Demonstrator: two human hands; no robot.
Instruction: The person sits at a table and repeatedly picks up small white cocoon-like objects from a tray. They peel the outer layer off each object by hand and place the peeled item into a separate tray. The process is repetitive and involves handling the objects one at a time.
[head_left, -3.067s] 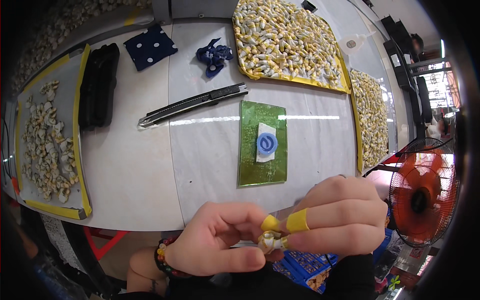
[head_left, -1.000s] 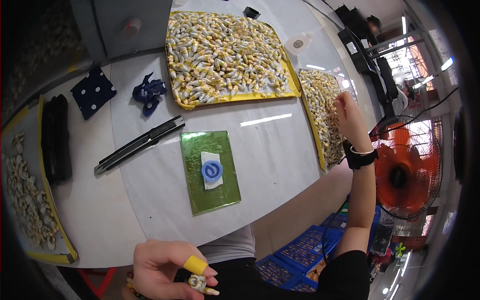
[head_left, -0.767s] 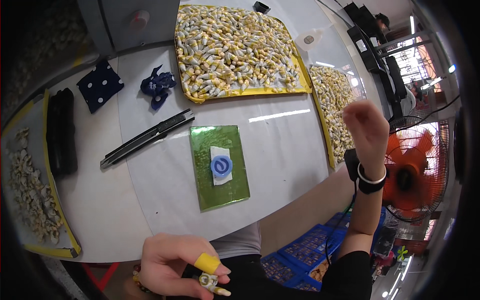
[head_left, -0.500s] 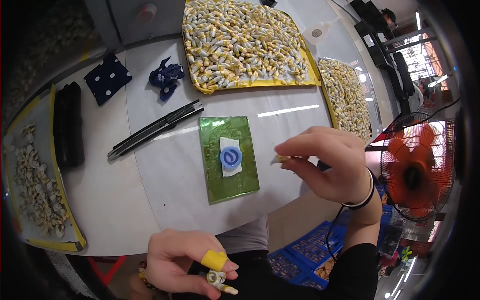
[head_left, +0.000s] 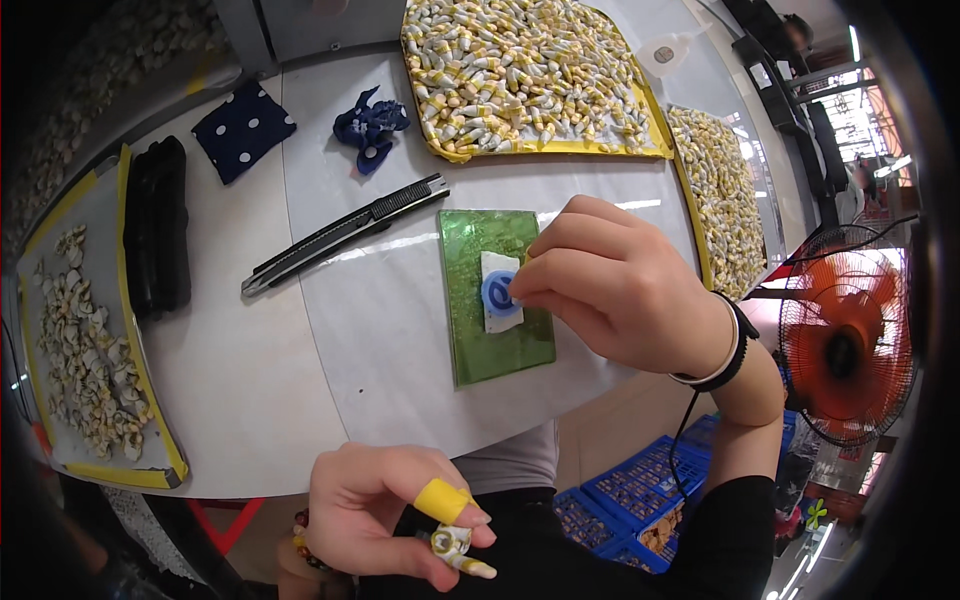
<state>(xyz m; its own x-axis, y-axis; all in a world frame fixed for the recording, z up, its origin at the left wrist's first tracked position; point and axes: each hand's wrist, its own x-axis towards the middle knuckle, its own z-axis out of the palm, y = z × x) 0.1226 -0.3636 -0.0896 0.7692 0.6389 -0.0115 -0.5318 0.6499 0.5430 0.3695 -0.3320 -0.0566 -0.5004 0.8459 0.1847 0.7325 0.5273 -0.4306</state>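
Note:
My left hand (head_left: 395, 515), a yellow band wrapped round one finger, pinches a small white-and-yellow piece (head_left: 452, 543) with a hollow round end and a pointed tip, near the lower edge. My right hand (head_left: 610, 285) is closed in a pinch over a green glass slab (head_left: 478, 360). Its fingertips meet the edge of a small round light-blue dish (head_left: 497, 293) marked with a dark blue loop. That dish rests on a white pad (head_left: 503, 325) on the slab. Whatever the right fingertips pinch is almost wholly hidden now; half a second ago a small pale, pointed piece showed there.
A grey-black utility knife (head_left: 345, 235) lies left of the slab. Beyond it are a polka-dot cloth pad (head_left: 243, 130) and a crumpled blue cloth (head_left: 370, 130). Yellow-edged trays (head_left: 560, 152) of small pieces stand around. An orange fan (head_left: 840, 345) and blue crates (head_left: 640, 490) are at right.
My right hand has moved left and onto the blue dish, carrying the small piece. My left hand keeps its pinch. The whole view has shifted slightly, with the table things further right.

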